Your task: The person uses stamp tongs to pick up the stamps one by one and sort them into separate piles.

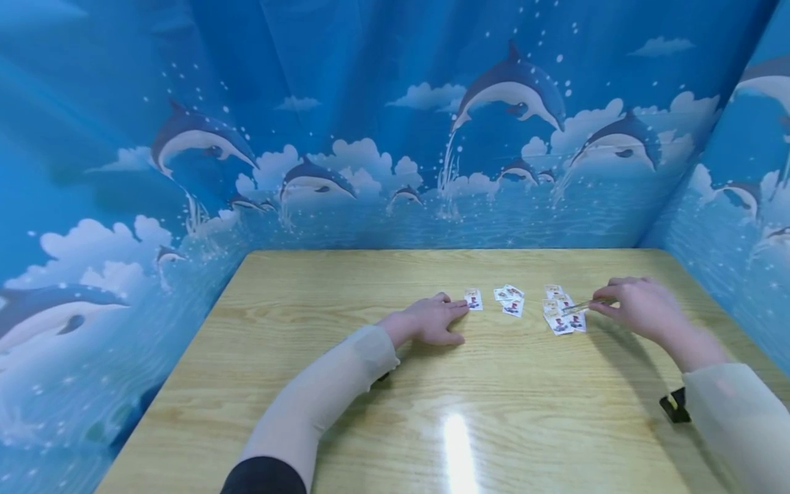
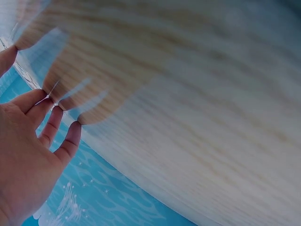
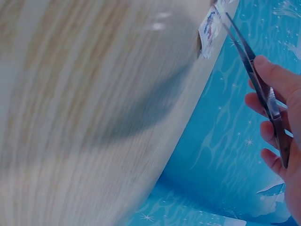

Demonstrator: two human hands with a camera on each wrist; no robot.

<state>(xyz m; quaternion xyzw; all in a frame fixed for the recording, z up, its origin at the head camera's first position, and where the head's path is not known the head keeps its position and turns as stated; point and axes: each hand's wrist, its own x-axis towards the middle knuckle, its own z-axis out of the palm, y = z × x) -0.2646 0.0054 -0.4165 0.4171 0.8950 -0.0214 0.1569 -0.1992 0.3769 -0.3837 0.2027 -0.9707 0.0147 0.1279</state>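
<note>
My left hand (image 1: 432, 320) rests on the wooden table with its fingers stretched out, the fingertips at the edge of a single small printed card (image 1: 474, 300). In the left wrist view those fingers are spread and touch the tabletop. Tweezers (image 3: 278, 125) are held between the thumb and fingers of my right hand (image 1: 643, 309). Their tips are slightly apart and lie over a cluster of similar cards (image 1: 559, 326) on the right. Whether the tips grip a card I cannot tell. Between the hands lies a smaller group of overlapping cards (image 1: 513, 307).
The wooden table (image 1: 345, 439) carries a bright light reflection near its front. A blue curtain (image 1: 370, 103) printed with dolphins and clouds stands behind the table's far edge and along both sides. A black strap piece (image 1: 675, 405) hangs beneath the right sleeve.
</note>
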